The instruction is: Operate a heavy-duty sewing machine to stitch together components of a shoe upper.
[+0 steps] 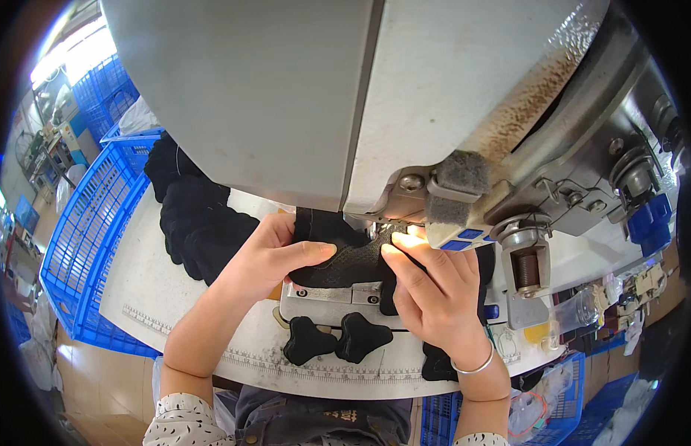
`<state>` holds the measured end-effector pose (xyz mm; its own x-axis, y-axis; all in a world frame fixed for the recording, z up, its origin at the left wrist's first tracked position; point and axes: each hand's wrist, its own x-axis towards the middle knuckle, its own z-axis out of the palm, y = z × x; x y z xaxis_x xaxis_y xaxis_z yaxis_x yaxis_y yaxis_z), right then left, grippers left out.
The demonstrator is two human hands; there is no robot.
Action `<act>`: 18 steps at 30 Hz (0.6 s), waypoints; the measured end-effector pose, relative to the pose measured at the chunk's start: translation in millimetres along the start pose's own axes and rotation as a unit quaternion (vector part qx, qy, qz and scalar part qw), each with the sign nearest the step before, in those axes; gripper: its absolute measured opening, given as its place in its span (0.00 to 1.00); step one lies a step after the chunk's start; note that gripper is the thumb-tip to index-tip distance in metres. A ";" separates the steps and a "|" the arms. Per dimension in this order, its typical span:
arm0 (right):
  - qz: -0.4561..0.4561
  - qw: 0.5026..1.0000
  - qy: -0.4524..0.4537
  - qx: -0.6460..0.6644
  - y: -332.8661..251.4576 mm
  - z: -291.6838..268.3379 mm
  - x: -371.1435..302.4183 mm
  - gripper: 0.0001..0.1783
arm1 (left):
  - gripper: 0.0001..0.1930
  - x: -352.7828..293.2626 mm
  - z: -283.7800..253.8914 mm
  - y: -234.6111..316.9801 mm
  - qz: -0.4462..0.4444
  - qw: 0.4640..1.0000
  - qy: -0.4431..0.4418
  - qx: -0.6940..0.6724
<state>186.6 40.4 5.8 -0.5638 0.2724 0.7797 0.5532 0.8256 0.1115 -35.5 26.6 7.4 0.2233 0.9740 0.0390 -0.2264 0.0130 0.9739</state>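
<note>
A black fabric piece (pixel 334 267) with a textured, stitched-looking panel lies under the needle area (pixel 375 229) of a grey sewing machine (pixel 286 97). My left hand (pixel 267 256) pinches its left side, thumb on top and the other fingers mostly hidden behind or beneath. On the right side, the fingertips of my right hand (pixel 438 290) press the cloth close to the needle area; its thumb is hidden. Two small stacks of black three-lobed pieces, a left stack (pixel 308 342) and a right stack (pixel 364 338), lie on the table in front of the machine bed.
A long heap of black fabric (pixel 204 230) stretches along the left of the white table (pixel 137 279), beside a blue crate (pixel 93 238). More black cloth (pixel 438 364) lies under my right forearm. Machine knobs and a thread spool (pixel 527 267) jut out at the right.
</note>
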 end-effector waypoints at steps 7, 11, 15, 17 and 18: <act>-0.005 1.000 -0.009 -0.020 0.9 1.2 0.9 0.19 | 0.10 0.4 0.3 -1.7 0.008 1.000 0.012 -0.011; 0.007 1.000 -0.004 -0.013 3.2 1.3 -1.5 0.18 | 0.09 -0.9 10.3 -2.5 0.009 1.000 -0.002 -0.023; -0.001 1.000 0.013 0.027 6.1 2.1 0.2 0.19 | 0.08 -15.3 26.3 -4.0 -0.018 0.998 0.043 0.033; -0.005 0.999 0.007 0.031 3.7 0.4 1.3 0.19 | 0.08 -14.1 25.5 -4.5 -0.015 0.999 0.041 0.015; -0.001 1.000 -0.003 0.021 1.9 -0.6 1.3 0.20 | 0.08 -12.0 23.8 -6.7 -0.014 0.999 0.047 0.009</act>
<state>187.3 42.0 7.5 -0.5675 0.2739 0.7765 0.5260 0.8461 0.0860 -14.1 9.4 5.7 0.1392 0.9902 -0.0092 -0.2039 0.0378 0.9783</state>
